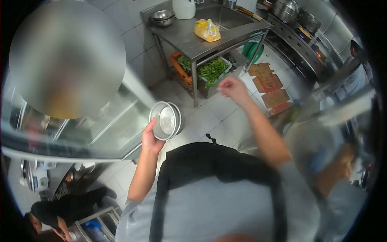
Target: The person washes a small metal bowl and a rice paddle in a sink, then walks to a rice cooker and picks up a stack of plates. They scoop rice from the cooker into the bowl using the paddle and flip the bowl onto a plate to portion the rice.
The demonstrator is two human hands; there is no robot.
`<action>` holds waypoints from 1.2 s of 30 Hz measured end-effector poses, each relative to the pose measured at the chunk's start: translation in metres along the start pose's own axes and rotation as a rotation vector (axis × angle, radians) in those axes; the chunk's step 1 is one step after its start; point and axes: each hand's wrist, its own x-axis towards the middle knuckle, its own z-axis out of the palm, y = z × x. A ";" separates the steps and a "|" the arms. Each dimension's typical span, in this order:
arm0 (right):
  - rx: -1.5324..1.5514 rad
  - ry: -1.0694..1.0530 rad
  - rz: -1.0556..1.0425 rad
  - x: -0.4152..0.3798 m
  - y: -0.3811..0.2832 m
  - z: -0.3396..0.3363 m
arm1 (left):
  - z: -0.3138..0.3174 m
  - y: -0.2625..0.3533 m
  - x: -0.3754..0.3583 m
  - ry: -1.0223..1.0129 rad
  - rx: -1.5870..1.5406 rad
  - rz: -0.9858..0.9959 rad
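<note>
My left hand (150,139) grips a small stack of round metal bowls (164,121), thumb over the near rim. The top bowl is tilted towards me, and its shiny inside shows. Out to the right, above the tiled floor, my right hand (234,89) is raised with its fingers curled together. Whether anything is pinched in those fingers is too small to make out. Beyond that hand, leafy greens (213,71) sit in a crate on the lower shelf of a steel table.
The steel sink table (177,38) ahead bears a yellow plastic bag (207,30), metal bowls (163,17) and a white jug (184,8). Flattened cardboard (269,82) lies near the stove (296,42). Glass-sided equipment (117,125) stands left. Other people are at lower left (64,209) and far right (354,72).
</note>
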 end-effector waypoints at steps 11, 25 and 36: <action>-0.362 0.231 -0.175 0.321 -0.013 -0.167 | 0.162 0.046 0.297 0.176 -0.044 0.286; -0.992 0.228 -0.441 0.783 0.070 -0.427 | 0.322 0.090 0.506 0.388 -0.062 0.611; -1.696 -0.299 -0.396 1.043 0.087 -0.446 | 0.482 0.016 0.685 0.531 0.148 0.424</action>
